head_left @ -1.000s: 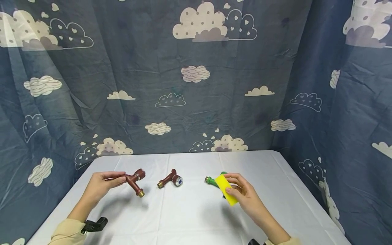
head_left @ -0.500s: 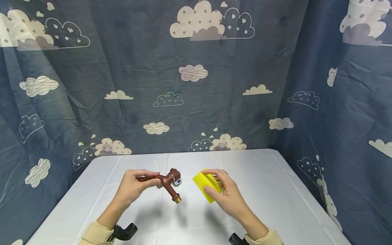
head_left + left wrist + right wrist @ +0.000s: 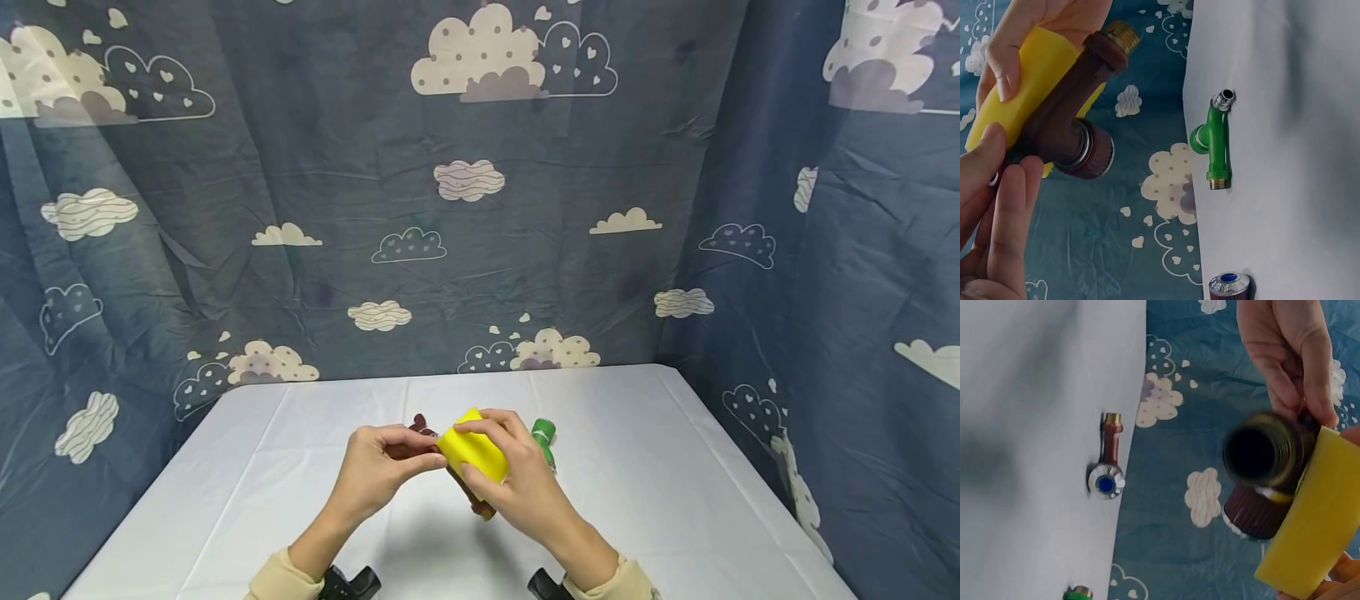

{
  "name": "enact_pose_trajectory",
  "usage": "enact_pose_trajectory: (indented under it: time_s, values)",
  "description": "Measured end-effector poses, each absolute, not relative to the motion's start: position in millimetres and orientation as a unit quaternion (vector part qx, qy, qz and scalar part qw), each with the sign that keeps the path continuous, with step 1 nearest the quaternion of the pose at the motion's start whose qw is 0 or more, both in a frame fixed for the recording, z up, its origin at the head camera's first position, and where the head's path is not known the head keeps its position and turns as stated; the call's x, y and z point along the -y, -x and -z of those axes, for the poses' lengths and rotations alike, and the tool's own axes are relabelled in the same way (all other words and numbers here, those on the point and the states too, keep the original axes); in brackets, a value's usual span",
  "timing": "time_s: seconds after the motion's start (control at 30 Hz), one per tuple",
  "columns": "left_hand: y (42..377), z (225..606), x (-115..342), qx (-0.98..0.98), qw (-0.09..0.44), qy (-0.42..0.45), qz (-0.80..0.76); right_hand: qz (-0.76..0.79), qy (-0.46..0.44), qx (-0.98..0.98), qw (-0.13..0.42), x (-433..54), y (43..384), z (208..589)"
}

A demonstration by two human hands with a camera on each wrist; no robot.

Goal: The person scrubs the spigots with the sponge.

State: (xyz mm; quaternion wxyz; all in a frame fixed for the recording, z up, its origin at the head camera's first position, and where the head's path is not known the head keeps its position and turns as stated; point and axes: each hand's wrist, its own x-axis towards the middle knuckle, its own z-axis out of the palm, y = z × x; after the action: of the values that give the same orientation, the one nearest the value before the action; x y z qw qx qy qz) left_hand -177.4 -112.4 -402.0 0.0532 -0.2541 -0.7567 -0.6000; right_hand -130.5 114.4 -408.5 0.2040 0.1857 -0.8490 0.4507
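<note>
A brown faucet (image 3: 1060, 115) with a brass threaded end is raised above the table, its tail pinched between the thumb and fingers of my left hand (image 3: 378, 467). My right hand (image 3: 521, 483) grips a yellow sponge (image 3: 472, 454) by its edges. The sponge lies against the side of the faucet's body, and in the head view it covers much of the faucet. In the right wrist view, the faucet's threaded opening faces the camera beside the sponge (image 3: 1313, 519).
Behind the hands, a second brown faucet (image 3: 1110, 444) lies on the white-covered table (image 3: 660, 500). To its right lies a green faucet (image 3: 1215, 140), partly hidden by my right hand in the head view. A cloud-patterned curtain (image 3: 345, 183) hangs behind the table.
My left hand has carried the brown faucet rightward to the middle. My right hand has brought the sponge leftward, and it now meets the faucet.
</note>
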Motion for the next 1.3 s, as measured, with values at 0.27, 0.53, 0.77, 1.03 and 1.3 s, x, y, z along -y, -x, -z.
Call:
enact_pose_trajectory:
  time_s: [0.27,0.53,0.77,1.03,1.3]
  values:
    - [173.4,404.0,109.5,0.746,0.098,0.257,0.606,-0.445,-0.191,0.85,0.207,-111.1,124.4,407.3]
    - [172.9,403.1,110.4,0.738,0.125,0.257,0.611,-0.426,-0.204,0.852,0.227,-113.9,120.3,407.1]
    - [174.0,398.1,115.0,0.743,0.172,0.212,0.611,-0.393,-0.205,0.866,0.23,-118.3,115.1,413.8]
    - [172.7,391.1,119.4,0.72,0.21,0.193,0.632,-0.39,-0.183,0.876,0.217,-122.4,109.4,417.3]
    - [170.4,385.9,118.9,0.686,0.247,0.157,0.666,-0.427,-0.191,0.847,0.252,-128.0,109.5,426.2]
